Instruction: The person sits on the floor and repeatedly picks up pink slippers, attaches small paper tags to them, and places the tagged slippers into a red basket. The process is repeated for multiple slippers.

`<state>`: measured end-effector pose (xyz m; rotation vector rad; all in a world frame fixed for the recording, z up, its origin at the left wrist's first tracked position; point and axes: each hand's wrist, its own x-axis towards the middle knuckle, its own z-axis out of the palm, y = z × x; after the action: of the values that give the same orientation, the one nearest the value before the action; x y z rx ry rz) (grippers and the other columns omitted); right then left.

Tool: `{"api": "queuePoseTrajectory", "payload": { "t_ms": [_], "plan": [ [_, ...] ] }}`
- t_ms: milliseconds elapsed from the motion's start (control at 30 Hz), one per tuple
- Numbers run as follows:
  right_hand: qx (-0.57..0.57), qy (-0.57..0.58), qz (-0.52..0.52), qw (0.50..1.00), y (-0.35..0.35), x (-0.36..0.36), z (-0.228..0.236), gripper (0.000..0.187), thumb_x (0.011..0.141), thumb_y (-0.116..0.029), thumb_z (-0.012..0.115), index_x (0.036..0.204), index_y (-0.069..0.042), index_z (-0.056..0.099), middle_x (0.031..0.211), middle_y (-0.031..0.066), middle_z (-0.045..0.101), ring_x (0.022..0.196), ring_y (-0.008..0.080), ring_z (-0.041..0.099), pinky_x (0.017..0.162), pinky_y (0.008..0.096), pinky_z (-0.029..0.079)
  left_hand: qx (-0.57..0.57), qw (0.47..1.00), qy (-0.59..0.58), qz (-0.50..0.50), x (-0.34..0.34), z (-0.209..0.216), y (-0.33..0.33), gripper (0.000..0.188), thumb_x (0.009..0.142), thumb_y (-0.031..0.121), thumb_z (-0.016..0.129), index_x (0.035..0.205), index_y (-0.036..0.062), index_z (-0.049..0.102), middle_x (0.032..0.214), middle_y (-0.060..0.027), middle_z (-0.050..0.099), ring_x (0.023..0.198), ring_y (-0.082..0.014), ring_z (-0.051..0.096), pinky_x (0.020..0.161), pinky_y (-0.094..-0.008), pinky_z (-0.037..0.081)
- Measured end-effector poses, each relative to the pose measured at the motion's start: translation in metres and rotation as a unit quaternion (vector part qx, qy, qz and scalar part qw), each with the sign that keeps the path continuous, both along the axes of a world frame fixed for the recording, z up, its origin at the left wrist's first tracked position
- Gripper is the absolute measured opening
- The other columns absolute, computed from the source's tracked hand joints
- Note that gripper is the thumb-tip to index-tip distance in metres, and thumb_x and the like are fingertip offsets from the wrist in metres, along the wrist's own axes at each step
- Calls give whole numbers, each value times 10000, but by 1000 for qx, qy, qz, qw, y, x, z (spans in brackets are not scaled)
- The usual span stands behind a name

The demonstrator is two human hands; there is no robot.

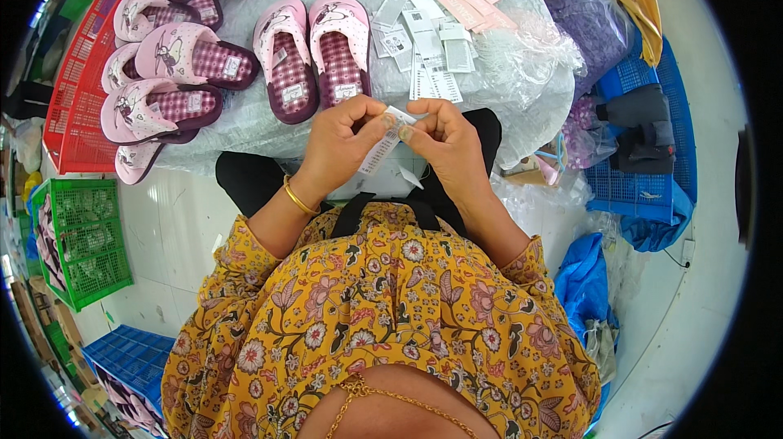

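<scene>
Both thumbs and forefingers pinch the top of a white printed tag (378, 155) in front of my lap. My left hand (341, 144) is closed on its left side, and my right hand (447, 148) grips the upper right corner. A small white paper piece (410, 177) dangles below my right fingers; what it hangs from is hard to make out. Just beyond my hands, a pair of pink slippers with plum checked insoles stands on the table: the left slipper (287, 64) and the right slipper (341, 51).
More slippers (175, 108) lie stacked at the table's left, beside a red crate (77, 104). Loose tags (424, 31) and pink cards (471, 0) spread over the plastic-covered table (245, 133). Blue crates (683, 113) stand at right, and a green crate (86, 231) at left.
</scene>
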<state>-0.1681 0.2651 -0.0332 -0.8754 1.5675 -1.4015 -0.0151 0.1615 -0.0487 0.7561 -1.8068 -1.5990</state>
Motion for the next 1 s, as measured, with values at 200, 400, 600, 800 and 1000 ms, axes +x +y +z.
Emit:
{"api": "queuePoseTrajectory", "payload": {
  "t_ms": [200,400,600,800,1000],
  "plan": [
    [-5,-53,-7,999,1,-2,-11,269,863,-77,719,1097,-2,611,775,-25,602,667,29,510,586,185,408,-138,990,-8,24,-1,2,8,74,865,56,679,933,28,675,752,-37,636,665,-100,568,585,-248,446],
    [-38,-186,20,982,3,-4,-18,182,876,-28,680,1050,-5,630,805,1,610,684,64,537,621,206,431,-413,911,-6,-7,1,9,2,145,792,13,696,928,62,688,786,-71,643,713,-269,615,592,-333,487],
    [-4,-228,32,973,3,-7,-18,142,873,-12,673,1009,-7,632,827,26,638,692,79,568,638,208,446,-467,884,12,-17,4,7,2,147,800,55,727,936,31,676,830,-101,664,739,-266,630,620,-326,491],
    [-18,-176,53,983,1,-7,-18,147,856,3,680,996,-2,636,828,32,644,698,82,575,633,210,452,-371,928,-26,-17,5,12,7,80,801,28,709,873,35,674,783,-92,649,696,-263,611,602,-338,476],
    [-12,-157,65,985,-2,-10,-26,170,851,-15,706,1002,8,632,820,35,646,684,81,575,631,216,455,-460,887,-40,21,-1,11,6,41,800,74,707,829,75,678,717,-68,606,665,-259,599,570,-363,482]
  ]
}}
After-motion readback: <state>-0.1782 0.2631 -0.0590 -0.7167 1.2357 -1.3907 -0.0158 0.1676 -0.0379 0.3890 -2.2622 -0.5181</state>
